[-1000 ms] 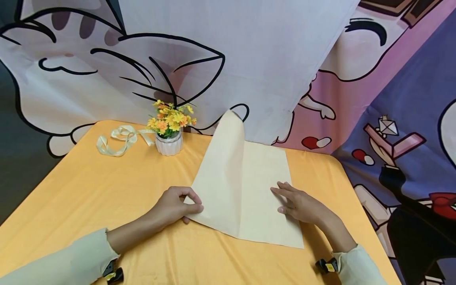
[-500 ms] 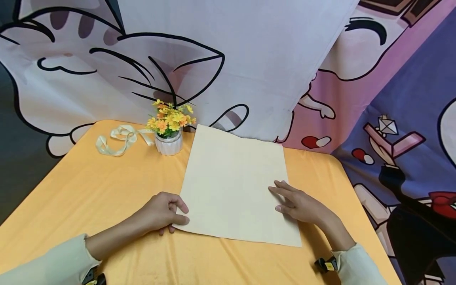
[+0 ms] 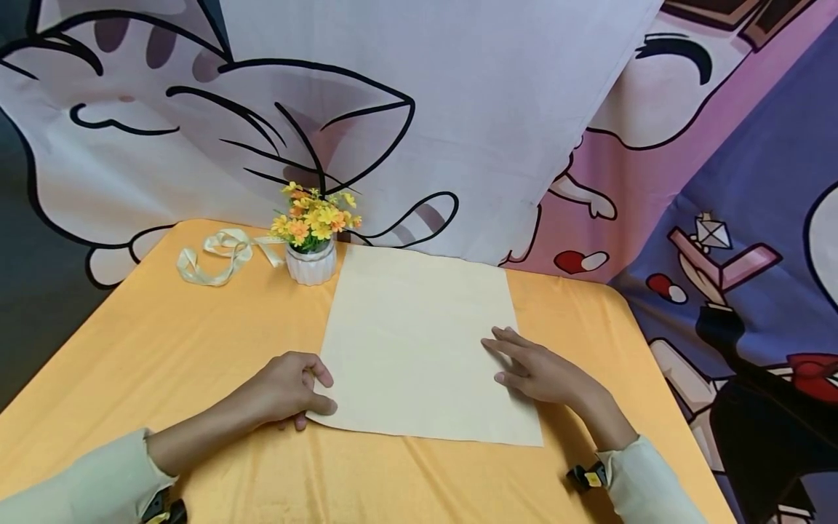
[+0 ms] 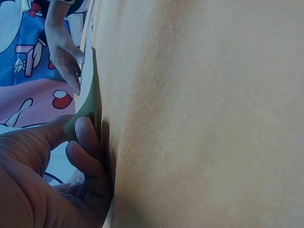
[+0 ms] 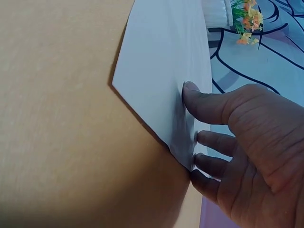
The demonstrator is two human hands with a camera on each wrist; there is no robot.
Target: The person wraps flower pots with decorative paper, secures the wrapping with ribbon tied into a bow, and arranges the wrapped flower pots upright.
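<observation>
Cream rectangular paper-like sheet (image 3: 419,342) is laid on yellow cloth-covered bench (image 3: 242,327); near-left corner is pinched by left hand (image 3: 291,386), right hand (image 3: 543,370) is rested at right edge, fingers extended. Probably light, easily creased; best gripped by corners.

Sheet (image 3: 419,342): partly covered beneath the left hand (image 3: 284,387).
Flowerpot (image 5: 216,13): cut off above the fingers (image 5: 216,142), right wrist view.
Left sleeve (image 3: 98,471): cut off behind the left hand's fingers.

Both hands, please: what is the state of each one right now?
Left hand: closed, pinching the near left corner of the cream sheet.
Right hand: open, touching the sheet by its right edge.
</observation>
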